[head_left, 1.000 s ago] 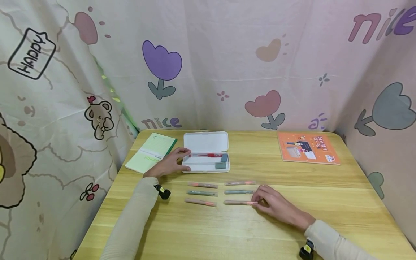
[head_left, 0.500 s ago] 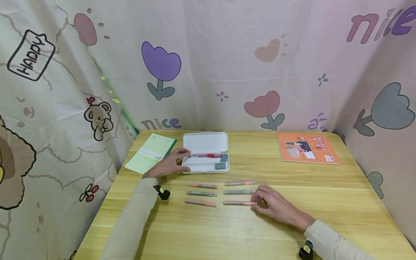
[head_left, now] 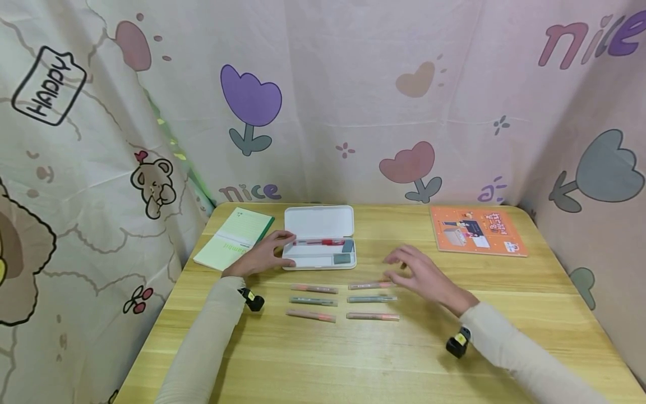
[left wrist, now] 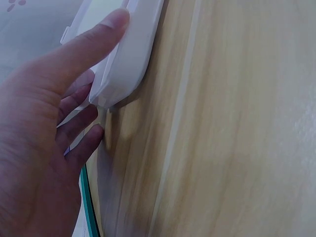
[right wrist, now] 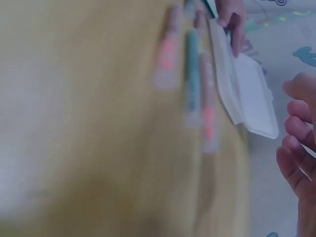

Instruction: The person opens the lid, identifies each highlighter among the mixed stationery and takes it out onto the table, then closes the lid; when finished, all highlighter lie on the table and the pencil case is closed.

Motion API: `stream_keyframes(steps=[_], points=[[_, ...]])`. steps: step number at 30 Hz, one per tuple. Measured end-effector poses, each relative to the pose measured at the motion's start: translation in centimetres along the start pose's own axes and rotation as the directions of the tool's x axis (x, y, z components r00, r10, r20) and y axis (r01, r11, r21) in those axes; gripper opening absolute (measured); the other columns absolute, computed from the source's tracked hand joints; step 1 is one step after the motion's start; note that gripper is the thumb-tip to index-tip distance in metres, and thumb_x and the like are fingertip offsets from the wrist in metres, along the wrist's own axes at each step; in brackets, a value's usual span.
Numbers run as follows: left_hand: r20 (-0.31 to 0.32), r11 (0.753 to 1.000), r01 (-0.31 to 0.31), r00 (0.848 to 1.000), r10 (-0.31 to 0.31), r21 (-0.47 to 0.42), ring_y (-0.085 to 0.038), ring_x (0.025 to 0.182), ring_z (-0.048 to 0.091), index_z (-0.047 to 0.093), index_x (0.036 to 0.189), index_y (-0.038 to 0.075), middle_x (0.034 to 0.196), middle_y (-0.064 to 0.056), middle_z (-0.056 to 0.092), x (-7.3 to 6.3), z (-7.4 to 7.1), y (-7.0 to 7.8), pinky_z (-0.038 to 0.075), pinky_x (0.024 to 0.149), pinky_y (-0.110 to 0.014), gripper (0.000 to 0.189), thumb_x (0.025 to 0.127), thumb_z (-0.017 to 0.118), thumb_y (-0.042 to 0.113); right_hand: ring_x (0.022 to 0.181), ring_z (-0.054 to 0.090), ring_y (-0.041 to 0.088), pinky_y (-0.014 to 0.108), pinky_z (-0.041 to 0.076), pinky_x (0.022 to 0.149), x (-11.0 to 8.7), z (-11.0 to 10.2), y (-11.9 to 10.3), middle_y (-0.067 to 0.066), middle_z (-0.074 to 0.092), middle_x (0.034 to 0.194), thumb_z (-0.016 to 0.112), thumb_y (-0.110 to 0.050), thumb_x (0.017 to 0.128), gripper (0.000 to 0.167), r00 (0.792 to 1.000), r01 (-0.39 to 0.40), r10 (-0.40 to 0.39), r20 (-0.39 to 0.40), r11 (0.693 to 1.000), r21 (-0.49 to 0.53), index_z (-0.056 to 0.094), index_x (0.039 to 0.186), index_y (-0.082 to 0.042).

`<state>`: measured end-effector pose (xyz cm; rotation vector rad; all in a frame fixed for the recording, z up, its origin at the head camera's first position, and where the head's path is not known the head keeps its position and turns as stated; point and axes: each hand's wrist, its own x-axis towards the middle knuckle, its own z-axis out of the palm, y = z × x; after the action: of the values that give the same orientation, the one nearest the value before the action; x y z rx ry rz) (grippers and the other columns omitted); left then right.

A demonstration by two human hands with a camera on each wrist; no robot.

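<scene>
A white pencil case (head_left: 319, 222) lies with its lid raised at the back of the table. My left hand (head_left: 262, 253) grips its left end, thumb at the front rim and fingers round behind, also seen in the left wrist view. Inside are a red pen (head_left: 325, 242) and a grey-green block (head_left: 342, 258). In front lie highlighters in two columns of three. My right hand (head_left: 424, 278), fingers loosely bent and holding nothing, hovers by the right end of the rear-right pinkish highlighter (head_left: 364, 285). Below that lie a green highlighter (head_left: 370, 299) and another pinkish highlighter (head_left: 372, 316).
A light-green notebook (head_left: 229, 238) lies left of the case, partly behind my left hand. An orange booklet (head_left: 476, 230) is at the back right. The left column holds a pinkish highlighter (head_left: 314, 289), a green one and a second pinkish one. Printed curtains surround the wooden table (head_left: 353, 365).
My right hand has let go of the front-right highlighter, which stays lined up in its column, and has moved up and away toward the back. My left hand stays on the case.
</scene>
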<state>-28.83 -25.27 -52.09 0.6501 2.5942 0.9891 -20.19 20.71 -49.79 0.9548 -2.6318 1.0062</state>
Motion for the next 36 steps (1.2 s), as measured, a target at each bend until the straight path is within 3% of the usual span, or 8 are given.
stream_keyframes(steps=[5,9,15,22,28,33,36], points=[[-0.002,1.0,0.011,1.0,-0.011,0.002,-0.041,0.164,0.029,0.039,0.17,0.016,0.176,-0.012,0.032,0.0,-0.1,0.1,0.032,0.128,-0.067,0.094,0.095,0.084,0.05,0.109,0.071,0.034,0.04,0.063,0.091,4.0,0.7,0.4,0.012,0.073,0.123,0.081,-0.019,0.101,0.027,0.999,-0.045,0.044,0.021,0.998,0.051,0.075,0.124,-0.008],[-0.004,1.0,0.003,1.0,-0.003,0.01,-0.042,0.164,0.029,0.039,0.17,0.015,0.176,-0.012,0.032,-0.1,0.0,0.1,0.032,0.128,-0.067,0.093,0.096,0.084,0.049,0.113,0.068,0.037,0.046,0.063,0.095,6.8,2.1,0.7,0.018,0.071,0.125,0.079,-0.017,0.102,0.032,0.992,-0.128,0.124,0.034,0.983,0.132,0.073,0.129,-0.001],[-0.004,1.0,-0.002,1.0,0.002,0.027,-0.041,0.164,0.029,0.039,0.17,0.015,0.176,-0.012,0.032,0.0,0.2,0.0,0.033,0.128,-0.065,0.093,0.096,0.084,0.048,0.118,0.067,0.035,0.052,0.061,0.101,9.8,4.5,1.1,0.02,0.068,0.134,0.075,-0.013,0.104,0.037,0.957,-0.29,0.286,0.056,0.915,0.279,0.069,0.137,0.003],[-0.012,0.999,-0.016,1.0,0.016,0.044,-0.04,0.163,0.03,0.04,0.17,0.014,0.175,-0.012,0.034,0.0,0.3,0.3,0.033,0.128,-0.064,0.091,0.096,0.084,0.045,0.126,0.067,0.039,0.044,0.062,0.1,11.3,6.1,1.0,0.022,0.054,0.149,0.068,-0.014,0.108,0.047,0.88,-0.464,0.456,0.13,0.773,0.432,0.058,0.152,-0.001],[-0.021,0.999,-0.017,1.0,0.018,0.052,-0.042,0.162,0.032,0.041,0.169,0.013,0.174,-0.013,0.035,-0.1,0.3,0.1,0.035,0.127,-0.065,0.091,0.096,0.084,0.047,0.118,0.07,0.043,0.04,0.065,0.097,12.1,7.1,0.6,0.026,0.043,0.151,0.064,-0.009,0.109,0.05,0.833,-0.501,0.539,0.123,0.643,0.58,0.051,0.156,0.003],[-0.034,0.998,-0.023,0.999,0.025,0.061,-0.042,0.162,0.031,0.042,0.169,0.013,0.174,-0.013,0.036,-0.1,0.4,0.0,0.034,0.127,-0.066,0.089,0.097,0.083,0.046,0.125,0.066,0.046,0.039,0.065,0.097,12.5,8.0,0.6,0.028,0.037,0.158,0.061,-0.002,0.108,0.062,0.794,-0.496,0.594,0.125,0.516,0.698,0.035,0.164,0.003],[-0.051,0.998,-0.031,0.998,0.034,0.062,-0.04,0.162,0.031,0.045,0.167,0.016,0.174,-0.012,0.037,-0.3,0.5,0.0,0.033,0.128,-0.066,0.088,0.095,0.084,0.047,0.13,0.064,0.047,0.039,0.064,0.099,12.6,8.2,0.6,0.028,0.04,0.16,0.061,-0.003,0.108,0.073,0.781,-0.505,0.606,0.148,0.475,0.72,0.023,0.171,-0.004]])
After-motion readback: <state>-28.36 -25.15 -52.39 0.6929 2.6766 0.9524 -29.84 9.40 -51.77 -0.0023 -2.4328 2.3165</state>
